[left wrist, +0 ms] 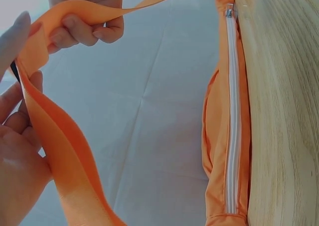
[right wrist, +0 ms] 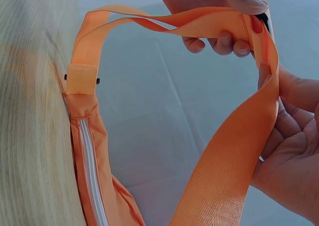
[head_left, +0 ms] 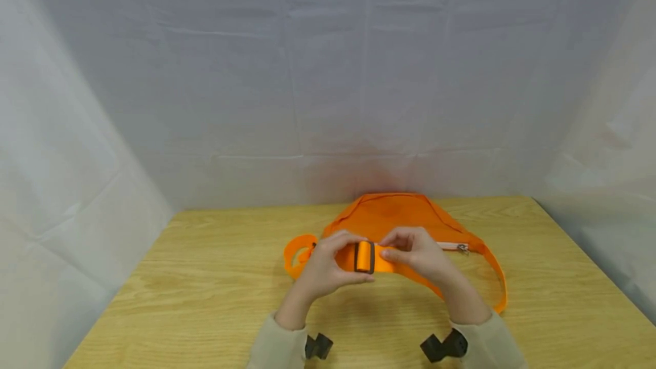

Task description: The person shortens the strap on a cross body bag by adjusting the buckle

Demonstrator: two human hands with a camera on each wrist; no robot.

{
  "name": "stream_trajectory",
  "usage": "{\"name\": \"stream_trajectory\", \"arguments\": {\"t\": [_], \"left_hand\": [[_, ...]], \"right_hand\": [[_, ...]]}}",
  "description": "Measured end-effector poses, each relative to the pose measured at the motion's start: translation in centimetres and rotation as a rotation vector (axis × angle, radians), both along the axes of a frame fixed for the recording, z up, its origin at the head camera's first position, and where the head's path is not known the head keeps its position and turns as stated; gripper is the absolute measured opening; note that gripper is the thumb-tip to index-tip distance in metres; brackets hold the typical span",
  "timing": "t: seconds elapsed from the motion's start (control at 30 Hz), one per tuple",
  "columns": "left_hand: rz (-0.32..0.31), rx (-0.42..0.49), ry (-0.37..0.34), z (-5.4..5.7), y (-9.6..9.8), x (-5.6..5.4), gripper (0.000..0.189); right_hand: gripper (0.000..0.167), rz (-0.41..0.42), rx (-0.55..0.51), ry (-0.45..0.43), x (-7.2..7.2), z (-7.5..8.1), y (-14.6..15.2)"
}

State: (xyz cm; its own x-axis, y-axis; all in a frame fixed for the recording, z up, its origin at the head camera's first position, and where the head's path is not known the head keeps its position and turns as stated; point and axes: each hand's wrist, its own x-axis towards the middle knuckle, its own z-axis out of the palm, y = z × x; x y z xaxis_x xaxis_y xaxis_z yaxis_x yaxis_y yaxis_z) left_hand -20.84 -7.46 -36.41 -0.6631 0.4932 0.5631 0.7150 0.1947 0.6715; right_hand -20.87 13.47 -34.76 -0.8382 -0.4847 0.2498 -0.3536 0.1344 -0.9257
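An orange waist bag (head_left: 400, 212) lies on the table near the back wall, its white zipper (left wrist: 232, 111) facing the person. Its orange strap (right wrist: 224, 151) is lifted in front of it and loops back to both ends of the bag. My left hand (head_left: 328, 263) holds the black slide buckle (head_left: 372, 257) by its top and bottom edges, with strap webbing threaded through it. Just right of the buckle, my right hand (head_left: 417, 252) pinches the strap between thumb and fingers. In the right wrist view a second dark fitting (right wrist: 97, 81) shows at the bag's end.
The wooden table (head_left: 205, 278) stretches out on both sides of the bag. White sheeting (head_left: 328, 84) hangs behind the table and along its left and right sides. A metal zipper pull (head_left: 463, 248) sits at the bag's right end.
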Motion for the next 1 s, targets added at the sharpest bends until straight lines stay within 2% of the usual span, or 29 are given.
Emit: {"name": "stream_trajectory", "arguments": {"t": [0.53,0.57,0.77,0.9,1.0], "left_hand": [[-0.048,-0.028,0.0,0.3,0.2,0.1,0.048],[-0.046,-0.029,0.002,0.7,0.2,0.4,0.047],[0.003,-0.04,0.01,3.3,0.4,2.3,0.046],[0.049,-0.024,0.044,3.3,0.4,2.3,0.047],[0.078,-0.016,0.043,3.3,0.3,2.3,0.048]], "right_hand": [[0.014,0.027,-0.018,-0.023,-0.1,-0.2,-0.1],[0.014,0.023,-0.013,-0.024,-0.1,-0.2,-0.1],[0.019,0.039,-0.019,-0.022,-0.3,-0.4,0.0],[0.022,0.04,0.005,-0.001,-0.5,-0.5,0.3],[0.023,0.028,0.015,0.0,-0.6,-0.4,0.5]]}}
